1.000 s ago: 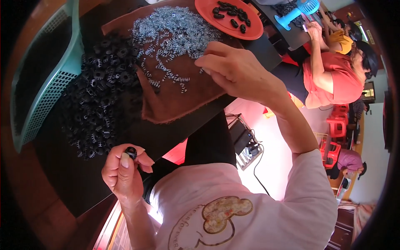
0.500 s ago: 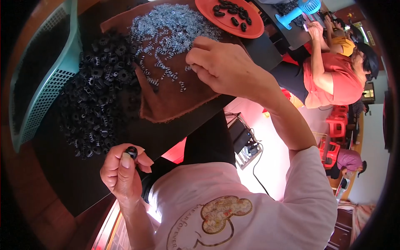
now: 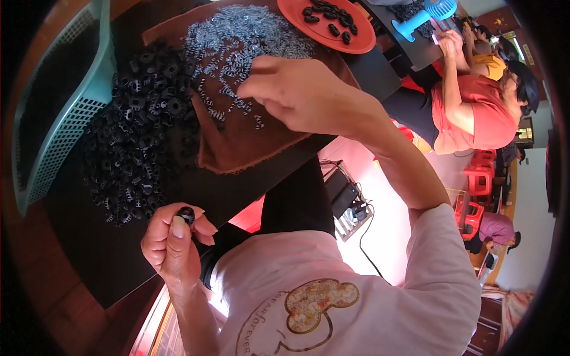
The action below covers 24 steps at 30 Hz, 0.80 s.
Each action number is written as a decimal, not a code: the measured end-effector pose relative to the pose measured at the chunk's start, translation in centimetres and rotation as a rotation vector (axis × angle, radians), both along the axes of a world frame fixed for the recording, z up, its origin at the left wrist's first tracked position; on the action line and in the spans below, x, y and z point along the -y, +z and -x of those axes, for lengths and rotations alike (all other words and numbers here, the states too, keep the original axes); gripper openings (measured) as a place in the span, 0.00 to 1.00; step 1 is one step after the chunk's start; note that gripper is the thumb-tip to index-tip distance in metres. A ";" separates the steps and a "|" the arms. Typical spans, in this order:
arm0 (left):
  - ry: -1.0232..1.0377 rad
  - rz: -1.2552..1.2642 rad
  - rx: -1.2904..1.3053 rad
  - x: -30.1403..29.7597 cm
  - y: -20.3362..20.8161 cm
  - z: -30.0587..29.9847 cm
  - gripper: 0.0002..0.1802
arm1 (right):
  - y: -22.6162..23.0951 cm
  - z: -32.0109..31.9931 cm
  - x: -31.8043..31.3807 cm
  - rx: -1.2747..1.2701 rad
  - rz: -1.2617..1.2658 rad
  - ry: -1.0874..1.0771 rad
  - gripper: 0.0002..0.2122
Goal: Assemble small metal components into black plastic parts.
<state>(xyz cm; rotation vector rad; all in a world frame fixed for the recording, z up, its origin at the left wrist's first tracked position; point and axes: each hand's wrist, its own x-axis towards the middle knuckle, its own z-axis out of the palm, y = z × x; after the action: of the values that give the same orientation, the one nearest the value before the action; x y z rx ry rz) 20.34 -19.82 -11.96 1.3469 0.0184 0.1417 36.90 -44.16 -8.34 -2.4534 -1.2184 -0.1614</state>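
Between the thumb and fingers of my left hand [image 3: 172,243] is a small black ring-shaped plastic part [image 3: 186,215], its round opening turned upward. My right hand [image 3: 303,95] hovers over the brown cloth [image 3: 255,148], beside a heap of small metal coil springs [image 3: 237,29]. Its thumb and forefinger are pressed together; whatever may be in the pinch is too small to make out. Left of the cloth lies a big pile of loose black plastic parts [image 3: 136,136], close to my left hand.
A teal plastic basket [image 3: 74,115] leans at the left. On an orange plate [image 3: 363,44] at the back lie several black oval pieces [image 3: 333,29]. Beyond it stands a blue fan [image 3: 409,26]. A person in a red top [image 3: 475,113] works at the right, near red stools [image 3: 480,178].
My right hand has moved left and slightly toward me, from the springs' right edge over the loose springs. The left hand has barely moved; the part's opening shows a little more.
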 end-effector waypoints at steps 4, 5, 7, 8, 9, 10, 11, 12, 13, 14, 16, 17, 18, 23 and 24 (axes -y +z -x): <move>0.000 0.003 0.007 0.0 0.0 0.0 0.16 | 0.1 -0.1 -1.0 0.060 0.119 -0.022 0.12; 0.002 0.006 0.009 0.0 0.0 0.0 0.16 | 0.1 -0.2 -1.2 0.096 0.127 -0.078 0.12; -0.001 0.007 0.010 0.0 0.0 0.1 0.15 | 0.4 -0.2 -1.1 0.082 0.120 -0.067 0.12; -0.006 0.007 0.010 0.0 -0.1 0.1 0.15 | 0.5 -0.2 -1.0 0.067 0.112 -0.058 0.12; -0.005 0.008 0.010 0.0 -0.1 0.1 0.15 | 0.7 -0.1 -0.9 0.066 0.113 -0.057 0.12; -0.002 0.009 0.009 -0.1 -0.1 0.1 0.15 | 0.8 0.1 -0.8 0.047 0.145 -0.039 0.11; 0.001 0.010 0.008 -0.1 -0.1 0.1 0.15 | 1.0 0.2 -0.6 0.027 0.176 -0.020 0.10; 0.003 0.011 0.008 -0.1 0.0 0.1 0.15 | 1.2 0.4 -0.4 0.027 0.177 -0.018 0.10; 0.003 0.010 0.004 0.0 0.0 0.1 0.15 | 1.4 0.5 0.1 0.027 0.172 -0.038 0.09; 0.003 0.009 0.001 0.0 0.1 0.1 0.15 | 1.5 0.5 0.2 0.027 0.167 -0.057 0.08; 0.003 0.008 0.001 0.0 0.0 0.1 0.15 | 1.3 0.4 0.1 0.020 0.119 -0.044 0.06; 0.002 0.006 0.002 0.0 0.0 0.1 0.15 | 1.1 0.3 0.0 0.012 0.070 -0.031 0.04; 0.001 0.006 0.002 0.0 0.1 0.1 0.15 | 0.8 0.2 -0.3 0.013 0.070 -0.033 0.04; 0.010 -0.005 0.016 0.0 0.0 0.0 0.15 | 0.2 -0.2 -2.7 -0.013 0.082 -0.080 0.06; 0.012 -0.006 0.015 -0.1 0.0 0.0 0.15 | 0.2 -0.2 -2.9 -0.013 0.081 -0.077 0.06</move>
<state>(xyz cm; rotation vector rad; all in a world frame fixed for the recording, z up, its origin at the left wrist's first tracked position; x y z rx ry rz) 20.29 -19.73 -11.98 1.3518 0.0132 0.1626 37.12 -41.23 -8.10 -2.5689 -1.1469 -0.1192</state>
